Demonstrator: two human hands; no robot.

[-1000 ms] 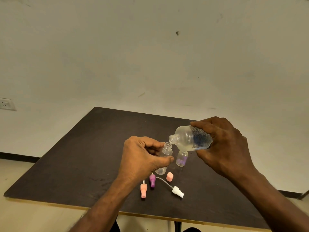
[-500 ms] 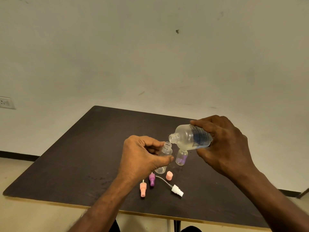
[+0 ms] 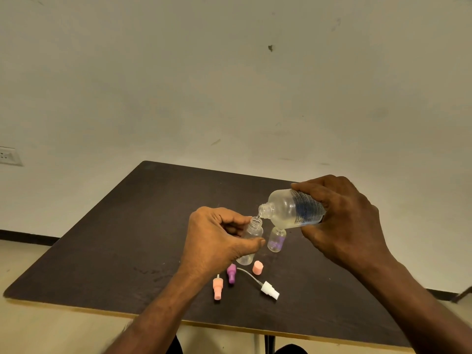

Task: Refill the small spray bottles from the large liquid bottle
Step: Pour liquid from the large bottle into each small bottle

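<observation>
Nearest the viewer, 2 bare forearms were extended forward over the front edge of a dark table (image 3: 107,238). Just below the left hand, 4 loose parts were laid on the tabletop: a peach spray head (image 3: 217,287), a purple spray head (image 3: 231,274), a small peach cap (image 3: 257,267), and a white spray pump (image 3: 270,290) with its thin dip tube stretched toward the purple one.

The left hand (image 3: 214,241) was curled around a small clear spray bottle (image 3: 250,241), gripped between thumb and fingers, with the knuckles turned upward. The bottle was held nearly upright and uncapped, its base seen just above the tabletop; whether it touched could not be told.

To the right, the right hand (image 3: 342,223) was wrapped over the rear of the large liquid bottle (image 3: 291,209), clasped from above with the wrist raised. The bottle was tipped almost to horizontal, its open neck pointed left and placed just above the mouth of the small bottle, where a thin trickle was seen between them.

Between the 2 hands, a second small bottle (image 3: 276,240) with a purple tint was stood open on the table, beneath the large bottle.

Beyond, a pale wall was seen, with a socket (image 3: 9,155) far to the left.
</observation>
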